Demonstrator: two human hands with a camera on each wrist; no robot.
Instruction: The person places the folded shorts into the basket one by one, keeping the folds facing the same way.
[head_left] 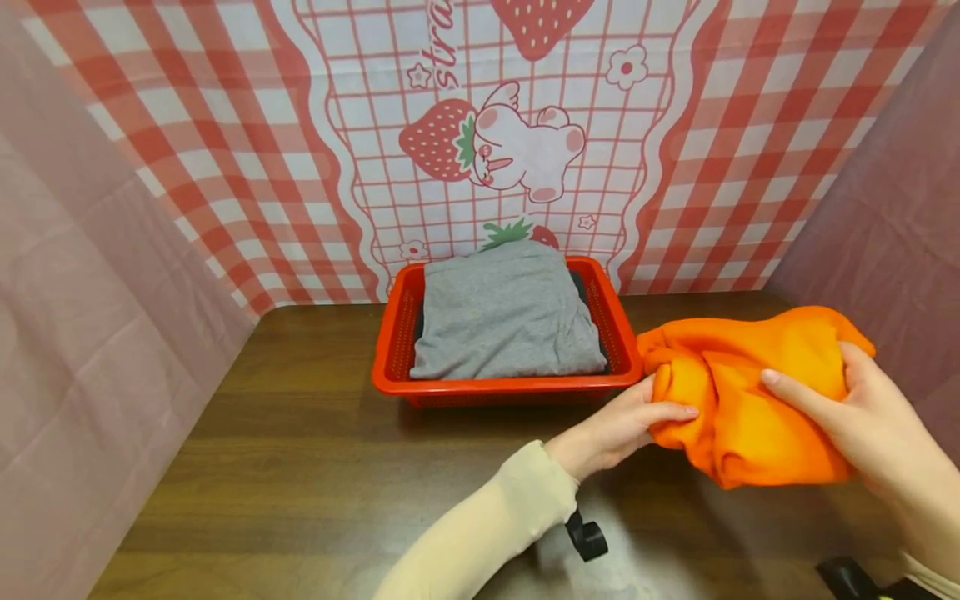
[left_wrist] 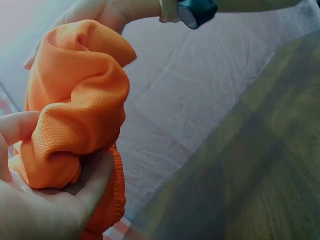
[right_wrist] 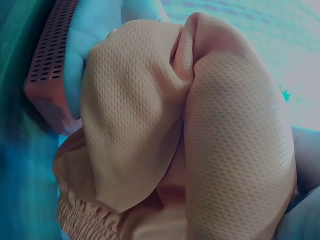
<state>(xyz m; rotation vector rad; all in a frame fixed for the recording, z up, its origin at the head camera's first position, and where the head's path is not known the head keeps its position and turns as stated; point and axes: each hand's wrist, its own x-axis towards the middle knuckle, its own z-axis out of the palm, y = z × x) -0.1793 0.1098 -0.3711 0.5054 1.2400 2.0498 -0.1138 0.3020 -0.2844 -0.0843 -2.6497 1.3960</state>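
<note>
An orange mesh garment [head_left: 757, 400] with a gathered elastic edge is bunched up above the table, to the right of the basket. My left hand [head_left: 618, 425] grips its left end, thumb on the near side. At the opposite end my right hand [head_left: 873, 412] holds the cloth, its thumb lying across the front. In the left wrist view the orange garment [left_wrist: 82, 95] hangs in loose folds between both hands. The right wrist view shows the garment [right_wrist: 135, 110] close up, covering most of the fingers. A folded grey cloth [head_left: 506, 317] lies in the red basket [head_left: 510, 386].
Under the grey cloth, a dark cloth [head_left: 590, 304] shows at the basket's sides. The basket stands at the back of the wooden table [head_left: 300, 467], against a red checked strawberry-print curtain [head_left: 247, 150]. Pink cloth [head_left: 97, 233] hangs on the left, and more on the right.
</note>
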